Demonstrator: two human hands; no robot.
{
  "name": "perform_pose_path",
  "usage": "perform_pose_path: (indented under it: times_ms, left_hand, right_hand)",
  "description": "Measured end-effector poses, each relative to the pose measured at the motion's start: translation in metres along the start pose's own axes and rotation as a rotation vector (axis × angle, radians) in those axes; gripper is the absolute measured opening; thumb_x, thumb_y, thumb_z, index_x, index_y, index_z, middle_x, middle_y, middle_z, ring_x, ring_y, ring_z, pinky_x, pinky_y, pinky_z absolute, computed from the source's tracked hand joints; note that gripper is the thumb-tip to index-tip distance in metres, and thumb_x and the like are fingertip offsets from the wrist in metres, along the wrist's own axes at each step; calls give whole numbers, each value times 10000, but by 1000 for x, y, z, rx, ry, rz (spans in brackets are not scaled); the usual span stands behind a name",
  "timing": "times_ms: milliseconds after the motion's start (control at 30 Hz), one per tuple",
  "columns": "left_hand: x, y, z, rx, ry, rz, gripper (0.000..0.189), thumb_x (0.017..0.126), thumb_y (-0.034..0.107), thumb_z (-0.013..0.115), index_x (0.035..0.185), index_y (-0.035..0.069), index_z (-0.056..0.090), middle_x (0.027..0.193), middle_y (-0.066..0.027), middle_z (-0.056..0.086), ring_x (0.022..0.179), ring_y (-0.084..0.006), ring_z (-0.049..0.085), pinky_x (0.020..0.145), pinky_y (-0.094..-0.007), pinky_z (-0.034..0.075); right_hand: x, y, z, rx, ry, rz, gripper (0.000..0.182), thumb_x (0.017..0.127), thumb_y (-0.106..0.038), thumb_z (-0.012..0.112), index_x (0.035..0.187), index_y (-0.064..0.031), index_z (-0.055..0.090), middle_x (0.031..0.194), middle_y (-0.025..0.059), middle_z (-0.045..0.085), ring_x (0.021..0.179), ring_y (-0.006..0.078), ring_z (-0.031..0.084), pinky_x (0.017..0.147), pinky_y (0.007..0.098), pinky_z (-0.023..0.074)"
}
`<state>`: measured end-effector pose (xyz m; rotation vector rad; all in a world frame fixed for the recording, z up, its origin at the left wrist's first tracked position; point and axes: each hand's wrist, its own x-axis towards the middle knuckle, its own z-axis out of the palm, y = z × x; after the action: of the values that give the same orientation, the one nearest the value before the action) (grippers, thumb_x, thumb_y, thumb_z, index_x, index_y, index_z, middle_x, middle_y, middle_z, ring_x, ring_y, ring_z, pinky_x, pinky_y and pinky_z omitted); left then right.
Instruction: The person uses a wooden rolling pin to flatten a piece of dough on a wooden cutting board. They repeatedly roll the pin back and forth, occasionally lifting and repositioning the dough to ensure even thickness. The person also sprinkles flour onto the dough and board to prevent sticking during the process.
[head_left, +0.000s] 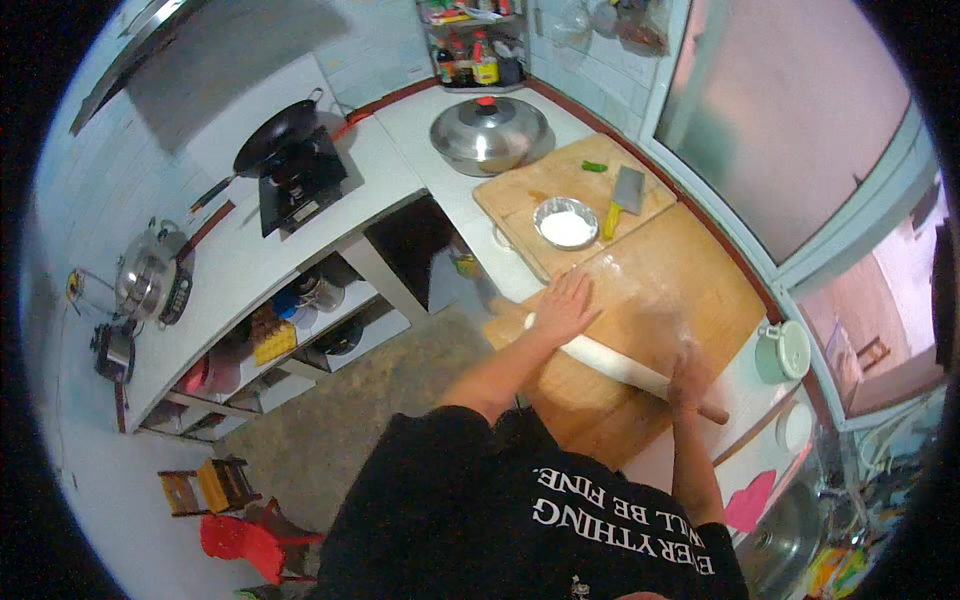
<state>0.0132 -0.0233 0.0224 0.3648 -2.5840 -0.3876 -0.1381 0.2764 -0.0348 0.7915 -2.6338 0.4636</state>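
Observation:
A sheet of white dough (611, 360) is wrapped round a wooden rolling pin (712, 414), forming a long roll that lies slantwise on a wooden board (712, 262). My left hand (566, 309) rests palm down across the roll near its far left end, fingers stretched out over the board. My right hand (690, 382), blurred by motion, is at the other end of the roll, close to the bare tip of the pin. How its fingers sit on the pin is unclear. Flour dusts the board beyond both hands.
Past the board, a cutting board (517, 191) bears a metal bowl of white powder (566, 225), a yellow-handled cleaver (628, 191) and a green vegetable piece (595, 166). A lidded metal pan (491, 135) stands behind. At right are a pale green canister (780, 352) and a sink (787, 536).

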Motion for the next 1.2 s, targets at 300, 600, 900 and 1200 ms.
perform_pose_path:
  times_ms: [300, 600, 900, 1200]
  left_hand:
    - [-37, -19, 5, 37, -131, 9, 514, 885, 411, 594, 1193, 2, 547, 1094, -176, 571, 1137, -350, 494, 1119, -457, 278]
    - [-161, -9, -35, -19, -212, 82, 628, 874, 387, 590, 1339, -12, 452, 1308, -218, 500, 1206, -377, 470, 1064, -501, 334]
    - [-1, 7, -20, -15, -207, -281, 506, 904, 398, 542, 1200, -12, 538, 1256, -214, 541, 1201, -333, 490, 1036, -473, 361]
    - [-141, -45, -27, -122, -260, 338, 583, 855, 369, 606, 1308, 16, 502, 1320, -205, 516, 1253, -353, 473, 1090, -485, 347]
  right_hand:
    - [-23, -4, -19, -8, -155, -250, 558, 802, -249, 695, 1275, -17, 513, 1199, 225, 551, 1093, 425, 519, 936, 516, 421]
    - [-138, -22, -58, 56, -150, -327, 591, 767, -276, 689, 1289, -67, 510, 1197, 187, 555, 1052, 394, 544, 896, 533, 422]
    - [-11, -2, 6, 53, 25, -232, 440, 948, -234, 527, 1336, -31, 486, 1280, 226, 540, 1171, 425, 501, 976, 512, 418]
    - [-152, -15, -31, -94, -55, -437, 588, 857, -323, 609, 1375, -75, 484, 1254, 201, 562, 1147, 383, 524, 1002, 473, 400]
